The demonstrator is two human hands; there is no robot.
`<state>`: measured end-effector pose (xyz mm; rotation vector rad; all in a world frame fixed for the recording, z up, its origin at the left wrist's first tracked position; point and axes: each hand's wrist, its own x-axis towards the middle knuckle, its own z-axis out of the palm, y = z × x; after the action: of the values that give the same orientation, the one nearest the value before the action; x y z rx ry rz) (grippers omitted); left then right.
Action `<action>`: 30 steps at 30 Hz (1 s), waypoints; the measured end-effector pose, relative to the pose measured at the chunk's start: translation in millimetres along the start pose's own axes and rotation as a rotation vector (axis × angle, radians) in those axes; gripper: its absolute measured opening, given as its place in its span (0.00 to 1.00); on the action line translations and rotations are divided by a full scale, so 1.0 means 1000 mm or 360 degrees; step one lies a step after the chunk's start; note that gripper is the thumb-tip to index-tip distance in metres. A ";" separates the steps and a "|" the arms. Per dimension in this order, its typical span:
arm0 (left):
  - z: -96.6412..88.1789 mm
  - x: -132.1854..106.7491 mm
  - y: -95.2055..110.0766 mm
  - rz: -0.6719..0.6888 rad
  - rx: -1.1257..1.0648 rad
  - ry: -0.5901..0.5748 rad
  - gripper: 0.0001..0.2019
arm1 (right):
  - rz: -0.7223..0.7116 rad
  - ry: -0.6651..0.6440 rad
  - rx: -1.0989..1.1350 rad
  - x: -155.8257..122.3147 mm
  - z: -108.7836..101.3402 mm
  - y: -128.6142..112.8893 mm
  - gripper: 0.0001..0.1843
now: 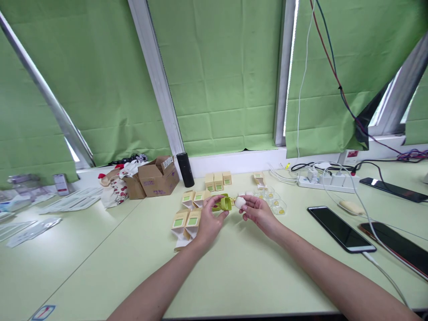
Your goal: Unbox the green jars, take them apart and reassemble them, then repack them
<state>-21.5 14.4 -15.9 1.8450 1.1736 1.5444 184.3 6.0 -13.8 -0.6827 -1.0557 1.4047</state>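
Note:
My left hand (212, 216) is closed on a small olive-green plastic holder (226, 203) with a hollow, cup-like end facing right. Just across from it, my right hand (261, 213) pinches a small white rounded piece (240, 202) between thumb and fingers. A narrow gap separates the two objects above the table. Close to my left hand stand several small cream boxes with green windows (179, 224), some with their flaps open. Behind my right hand lie clear round plastic pieces with yellow centres (278, 207). The material of the white piece is too small to tell.
More small boxes (218, 181) and one open box (259, 180) stand farther back. A brown carton (158, 176) and a black cylinder (185, 170) are at the back left. A white power strip (326, 182), cables and phones (341, 228) occupy the right side.

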 end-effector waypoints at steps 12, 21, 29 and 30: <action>0.000 -0.007 0.013 0.0032 0.0169 -0.0122 0.24 | -0.0141 0.0018 -0.0358 0.001 0.002 0.004 0.28; -0.001 -0.010 0.013 0.0185 0.0176 -0.0154 0.23 | -0.0172 0.0018 -0.0411 0.001 0.002 0.006 0.27; -0.001 -0.009 0.013 0.0229 0.0124 -0.0205 0.24 | -0.0195 -0.0025 -0.0413 0.000 0.002 0.007 0.27; -0.001 -0.009 0.013 0.0230 0.0116 -0.0203 0.24 | -0.0197 -0.0033 -0.0414 0.000 0.002 0.007 0.27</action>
<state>-18.2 -0.3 -10.8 2.0841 1.0723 1.4518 179.9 6.3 -19.3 -0.7774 -1.2894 1.1815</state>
